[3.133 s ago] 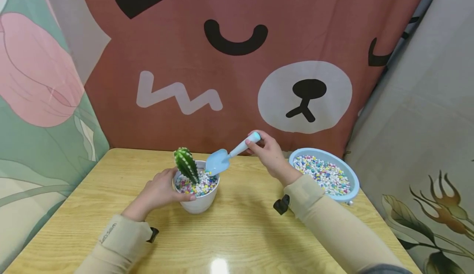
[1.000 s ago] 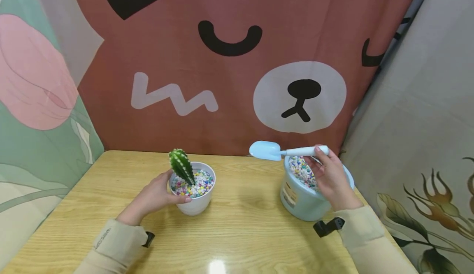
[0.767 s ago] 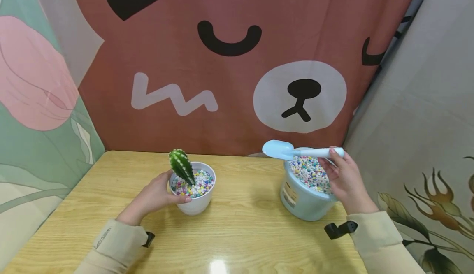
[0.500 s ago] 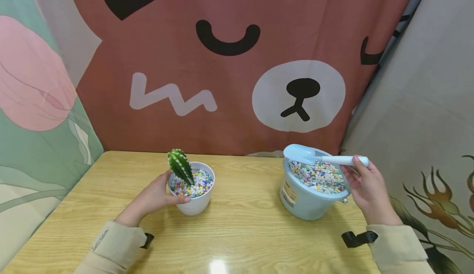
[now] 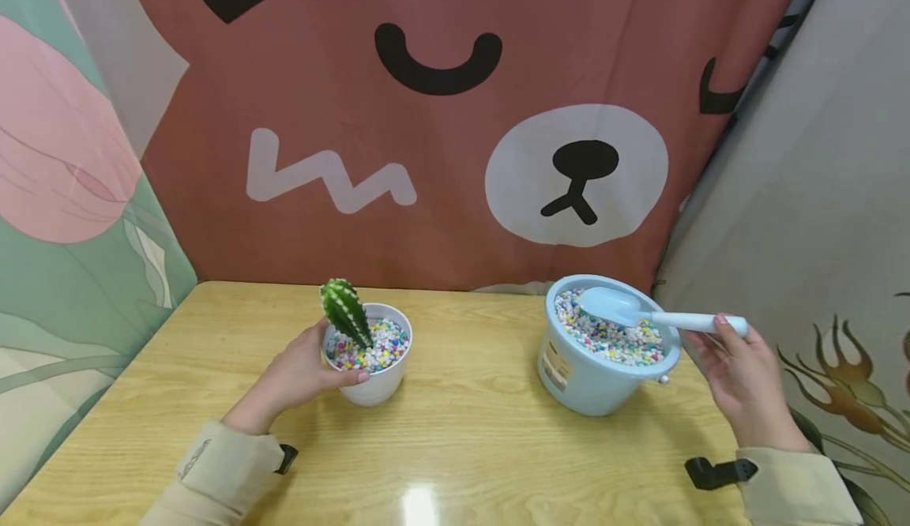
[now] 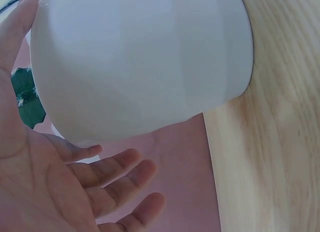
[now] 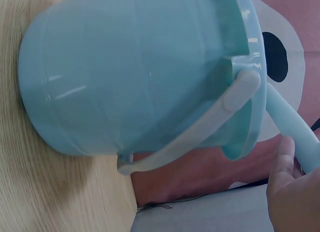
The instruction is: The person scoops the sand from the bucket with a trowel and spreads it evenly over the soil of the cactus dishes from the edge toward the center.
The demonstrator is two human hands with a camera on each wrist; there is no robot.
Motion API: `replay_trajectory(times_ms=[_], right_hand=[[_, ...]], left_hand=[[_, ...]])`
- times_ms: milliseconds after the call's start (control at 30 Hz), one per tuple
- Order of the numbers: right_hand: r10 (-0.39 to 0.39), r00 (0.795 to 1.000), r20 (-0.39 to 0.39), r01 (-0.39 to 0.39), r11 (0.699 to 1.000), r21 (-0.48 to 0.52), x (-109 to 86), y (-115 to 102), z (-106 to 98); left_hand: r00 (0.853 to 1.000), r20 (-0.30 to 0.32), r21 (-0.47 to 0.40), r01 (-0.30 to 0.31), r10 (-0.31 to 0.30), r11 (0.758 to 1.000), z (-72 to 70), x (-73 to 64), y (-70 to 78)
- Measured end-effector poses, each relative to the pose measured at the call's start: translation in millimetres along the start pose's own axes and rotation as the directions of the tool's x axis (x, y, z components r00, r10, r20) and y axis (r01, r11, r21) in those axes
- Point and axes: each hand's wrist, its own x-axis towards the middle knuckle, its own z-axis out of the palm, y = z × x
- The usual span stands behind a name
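Note:
My left hand (image 5: 302,368) holds a white flower pot (image 5: 377,390) by its upper side, thumb along the near rim. In the left wrist view, several fingers (image 6: 122,192) stand away from the pot wall. A green cactus (image 5: 345,313) leans left in the pot, amid multicoloured pebbles (image 5: 384,346). At the right, my right hand (image 5: 742,388) pinches the handle end of a light blue trowel (image 5: 614,305). The trowel's blade lies over the pebbles (image 5: 611,340) inside a light blue bucket (image 5: 590,392); whether it touches them is hard to tell.
Pot and bucket stand on a wooden table (image 5: 469,423) with a gap between them. The bucket's handle (image 7: 200,129) hangs down its side in the right wrist view. A bear-print cloth (image 5: 441,249) hangs behind the table, and a grey curtain (image 5: 796,218) hangs at the right.
The trowel has gone from the flower pot rightwards to the bucket, and its blade has come down inside the bucket's rim. My left hand has stayed on the pot.

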Motion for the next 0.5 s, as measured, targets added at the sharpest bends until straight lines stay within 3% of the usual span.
replay_trajectory(times_ms=[267,500], right_hand=[[-0.004,0.998,-0.068,-0.001,0.997,-0.082,-2.5,-8.4,-6.5],[-0.038,0.998,-0.041,0.033,0.993,-0.115,-6.5,-17.8,-15.2]], left_hand=[[1.0,0.008,-0.004,0.003,-0.003,1.0,-0.1,1.0,2.4],[0.999,0.018,-0.004,0.029,-0.029,1.0,0.0,1.6,0.7]])
